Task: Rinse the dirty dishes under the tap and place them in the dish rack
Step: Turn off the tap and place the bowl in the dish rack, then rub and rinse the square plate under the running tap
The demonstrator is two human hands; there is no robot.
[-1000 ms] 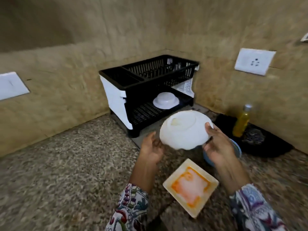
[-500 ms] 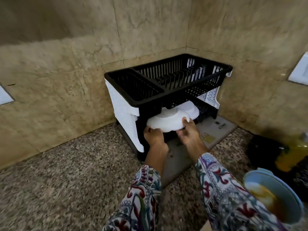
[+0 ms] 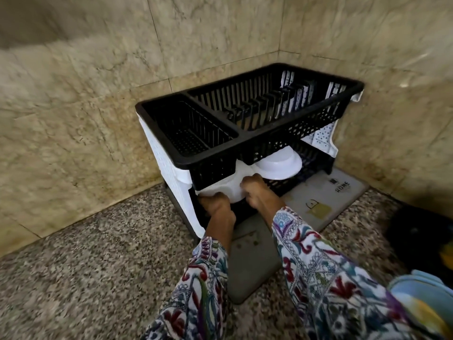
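Under the dish rack's (image 3: 247, 153) top basket, our left hand (image 3: 215, 204) and right hand (image 3: 255, 192) grip the white bowl (image 3: 220, 190); it seems close enough to knock the neighbouring bowl (image 3: 279, 165).

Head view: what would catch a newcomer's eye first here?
The black dish rack in the tiled corner stands out first. Both hands, left hand and right hand, hold a white bowl at its lower shelf, beside another white bowl lying upside down there. A grey mat lies under the rack.
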